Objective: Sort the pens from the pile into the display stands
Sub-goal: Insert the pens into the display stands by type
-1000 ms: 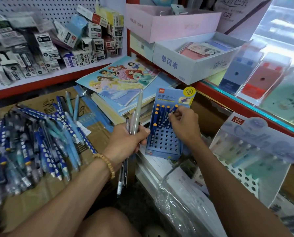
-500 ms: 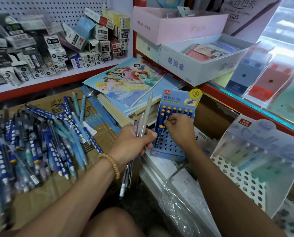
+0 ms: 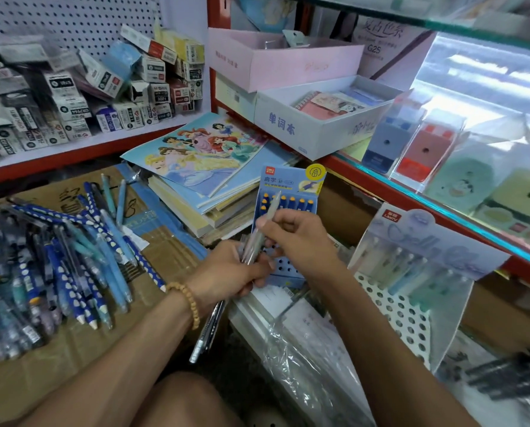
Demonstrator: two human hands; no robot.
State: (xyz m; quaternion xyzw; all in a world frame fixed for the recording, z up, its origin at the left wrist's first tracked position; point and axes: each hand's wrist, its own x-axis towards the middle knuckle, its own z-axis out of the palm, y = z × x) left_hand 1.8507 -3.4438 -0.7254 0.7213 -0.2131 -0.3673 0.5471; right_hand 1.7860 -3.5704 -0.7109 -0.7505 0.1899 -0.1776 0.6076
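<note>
My left hand (image 3: 226, 272) grips a small bundle of pens (image 3: 209, 328) whose tips hang down below the fist. My right hand (image 3: 297, 238) pinches a pale grey pen (image 3: 262, 229) that rises out of that bundle. Right behind both hands stands a blue display stand (image 3: 291, 183) with a row of yellow-capped blue pens along its top holes. A white perforated display stand (image 3: 411, 315) holding pastel pens stands to the right. The pile of blue pens (image 3: 57, 266) lies on cardboard at the left.
A stack of notebooks (image 3: 202, 167) lies behind the cardboard. Small boxes crowd the left shelf (image 3: 82, 94). A white box (image 3: 313, 131) and a pink box (image 3: 276, 63) sit on the red-edged counter. Plastic-wrapped packs (image 3: 304, 349) lie below the stands. Dark pens (image 3: 510, 377) lie at the lower right.
My right hand left the blue stand's holes and came over to my left hand, where it now pinches the grey pen. The view shifted a little to the left.
</note>
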